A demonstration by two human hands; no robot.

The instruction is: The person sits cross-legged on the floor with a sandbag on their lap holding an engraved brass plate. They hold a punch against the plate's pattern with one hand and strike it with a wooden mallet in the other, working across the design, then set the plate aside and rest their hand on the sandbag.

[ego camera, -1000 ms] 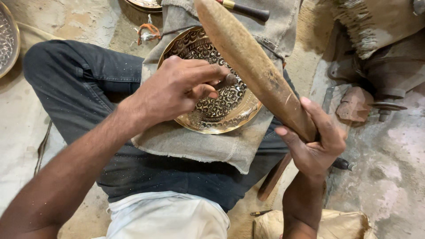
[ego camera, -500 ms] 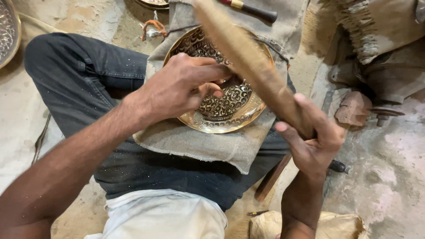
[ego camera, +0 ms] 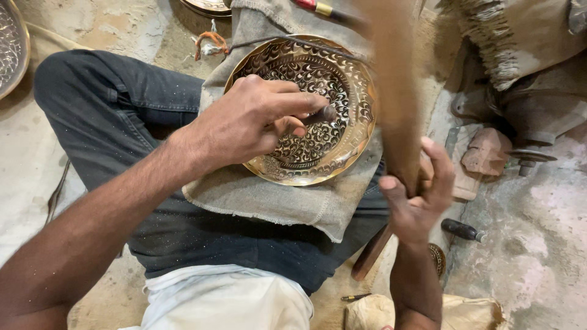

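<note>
- Missing the punch [ego camera: 321, 114] with the wooden mallet [ego camera: 394, 91] (blurred here) risks a bruised thumb or a stray dent in the brass plate [ego camera: 342, 140], which lies on a cloth [ego camera: 275, 198] over the lap.
- Left hand [ego camera: 257, 119] closes around the punch, tip on the plate.
- Right hand [ego camera: 419, 195] grips the mallet's lower end, fingers partly wrapped, wrist cocked.

Hands engraving brass plate [ego camera: 318, 98] on lap

Left hand [ego camera: 254, 122] rests on plate, pinching a dark punch [ego camera: 319, 115], its tip set on the patterned face; right hand [ego camera: 419, 192] grips a wooden mallet [ego camera: 394, 91], blurred, raised over plate's right rim; plate lies on grey cloth [ego camera: 275, 201] across dark trousers [ego camera: 122, 104]; black-handled tool [ego camera: 461, 230] on floor right of right hand; another plate [ego camera: 9, 49] at left edge.
</note>
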